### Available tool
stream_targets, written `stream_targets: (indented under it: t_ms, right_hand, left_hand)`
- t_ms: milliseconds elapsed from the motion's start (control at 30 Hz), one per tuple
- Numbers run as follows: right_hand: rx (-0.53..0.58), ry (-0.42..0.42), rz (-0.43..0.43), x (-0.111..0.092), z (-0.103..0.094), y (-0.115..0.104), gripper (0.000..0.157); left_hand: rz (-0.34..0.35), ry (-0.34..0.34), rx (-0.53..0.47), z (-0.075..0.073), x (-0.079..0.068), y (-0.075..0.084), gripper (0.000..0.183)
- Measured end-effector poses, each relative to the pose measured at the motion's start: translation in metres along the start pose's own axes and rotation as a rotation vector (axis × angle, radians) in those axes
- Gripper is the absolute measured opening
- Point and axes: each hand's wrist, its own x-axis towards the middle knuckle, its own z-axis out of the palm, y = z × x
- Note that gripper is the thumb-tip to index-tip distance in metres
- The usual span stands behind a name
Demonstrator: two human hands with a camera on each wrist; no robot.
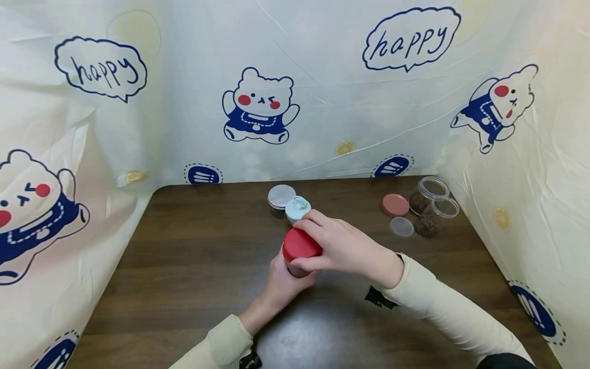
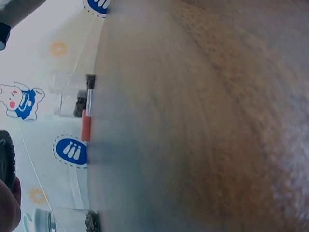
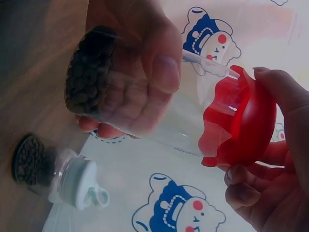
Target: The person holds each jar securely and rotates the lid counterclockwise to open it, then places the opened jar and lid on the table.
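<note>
My left hand [image 1: 280, 282] grips a clear jar [image 3: 186, 128] around its side. Small dark round pieces [image 3: 89, 72] lie in the jar's base end. At its mouth my right hand [image 1: 343, 245] holds a red lid [image 1: 301, 244] between thumb and fingers; in the right wrist view the lid [image 3: 248, 123] has a wavy skirt over the rim. How firmly it sits cannot be told. Close behind the hands stands a jar with a pale blue looped cap [image 1: 297, 207], which holds dark bits. In the left wrist view only the dark jar base [image 2: 6, 159] and a fingertip show.
Beside the blue-capped jar is a small jar with a whitish lid [image 1: 281, 197]. At the back right are two open clear jars with dark contents [image 1: 426, 225], a pinkish-red lid [image 1: 395, 205] and a translucent disc [image 1: 402, 227]. A printed curtain [image 1: 322, 92] borders the brown table [image 1: 193, 266].
</note>
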Motion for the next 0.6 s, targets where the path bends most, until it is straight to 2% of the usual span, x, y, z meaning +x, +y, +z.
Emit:
stream_targets:
  t_ms: [400, 600]
  right_hand:
    - [0.060, 0.015, -0.067, 0.0009, 0.0006, 0.0045, 0.050]
    - [0.080, 0.016, -0.085, 0.0009, 0.0017, 0.0077, 0.050]
  left_hand:
    - [0.049, 0.021, 0.045, 0.0001, 0.0029, -0.0003, 0.071]
    - [0.039, 0.015, 0.047, -0.0006, 0.0029, -0.0001, 0.072]
